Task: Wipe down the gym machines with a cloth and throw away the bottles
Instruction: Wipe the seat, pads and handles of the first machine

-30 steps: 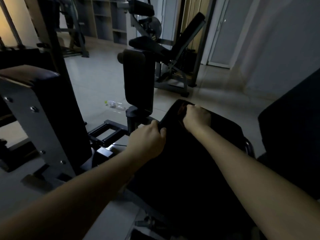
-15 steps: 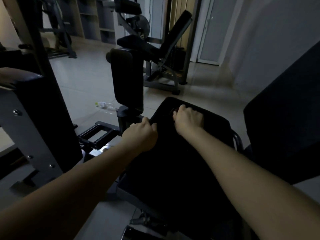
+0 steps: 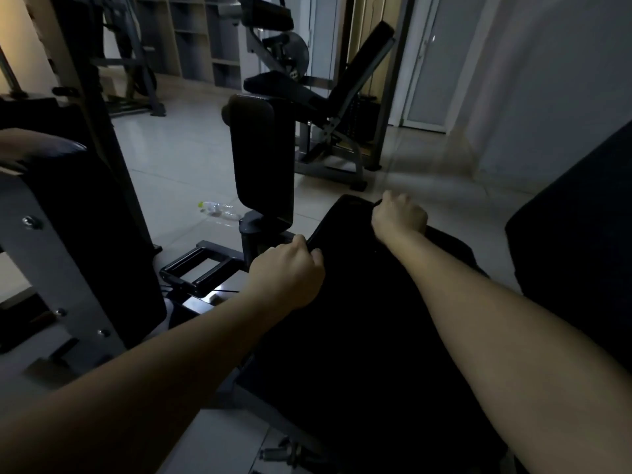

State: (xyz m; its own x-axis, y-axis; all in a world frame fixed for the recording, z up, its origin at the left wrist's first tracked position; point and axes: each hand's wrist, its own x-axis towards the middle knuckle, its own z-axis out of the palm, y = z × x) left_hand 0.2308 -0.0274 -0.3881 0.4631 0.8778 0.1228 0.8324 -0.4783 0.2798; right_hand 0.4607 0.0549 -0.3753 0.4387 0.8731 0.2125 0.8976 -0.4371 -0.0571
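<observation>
A black cloth (image 3: 342,230) lies over the dark seat pad (image 3: 359,354) of the gym machine in front of me; in the dim light I can barely tell cloth from pad. My left hand (image 3: 287,271) grips the cloth's near left edge with curled fingers. At the seat's far edge my right hand (image 3: 398,217) is fisted on the cloth's far corner. A clear plastic bottle (image 3: 219,209) lies on its side on the tiled floor, left of the upright black pad (image 3: 261,165).
A padded machine arm with a grey bolted plate (image 3: 61,254) stands close at the left. The dark backrest (image 3: 581,227) rises at the right. Another bench machine (image 3: 328,107) stands beyond, with shelves (image 3: 191,35) and a door (image 3: 431,63) behind.
My hands have drawn apart: the right hand slid farther along the seat's far edge, and the left stayed near the left edge, with the cloth stretched between them.
</observation>
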